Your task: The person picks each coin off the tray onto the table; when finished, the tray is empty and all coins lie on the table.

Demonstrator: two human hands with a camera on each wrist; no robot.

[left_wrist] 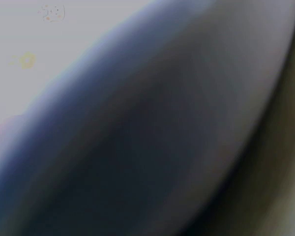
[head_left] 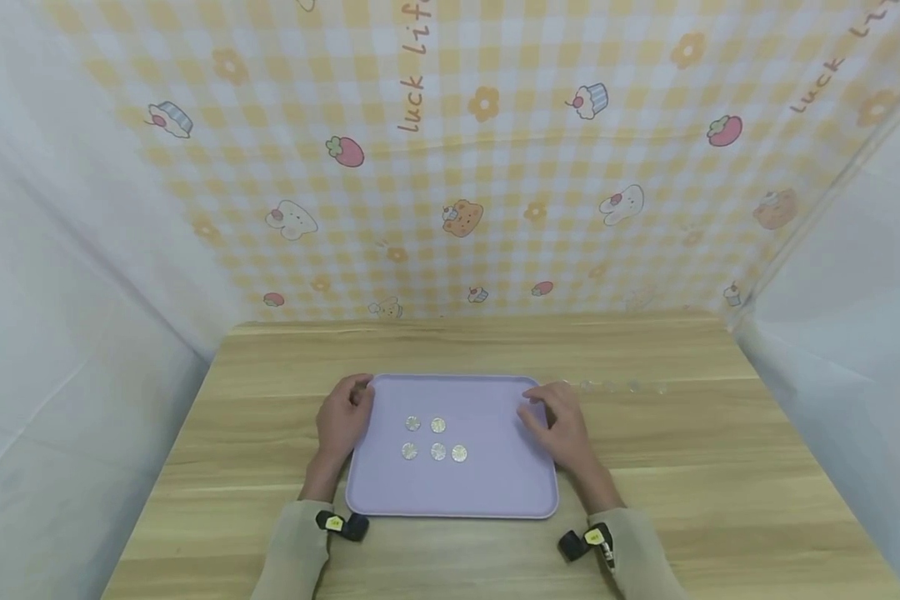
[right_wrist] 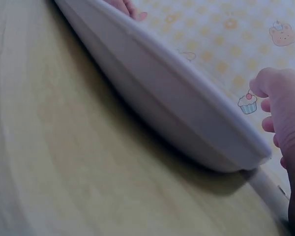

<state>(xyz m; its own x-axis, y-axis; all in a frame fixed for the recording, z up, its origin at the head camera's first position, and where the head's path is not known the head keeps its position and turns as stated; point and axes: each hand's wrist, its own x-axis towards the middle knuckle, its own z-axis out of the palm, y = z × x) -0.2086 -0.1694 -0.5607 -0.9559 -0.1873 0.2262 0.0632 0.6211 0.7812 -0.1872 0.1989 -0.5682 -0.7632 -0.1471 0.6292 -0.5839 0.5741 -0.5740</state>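
A lilac tray (head_left: 487,492) with a low rim carries several small round glittery discs (head_left: 438,452), set in two short rows left of its middle. At its upper left edge my left hand (head_left: 341,421) holds the rim, thumb along the edge and fingers curled. My right hand (head_left: 566,425) is at the opposite edge, its thumb and forefinger apart over the tray with nothing seen between them. The right wrist view shows that hand (right_wrist: 285,113) beyond the tray's end. In the left wrist view the blurred tray (left_wrist: 137,147) fills most of the picture and the left fingers are hidden.
Several clear discs (head_left: 633,387) lie in a row on the wooden table (head_left: 682,467), right of the tray and behind my right hand. A checked yellow cloth (head_left: 420,250) hangs at the table's back edge. White sheets (head_left: 67,333) close off the sides.
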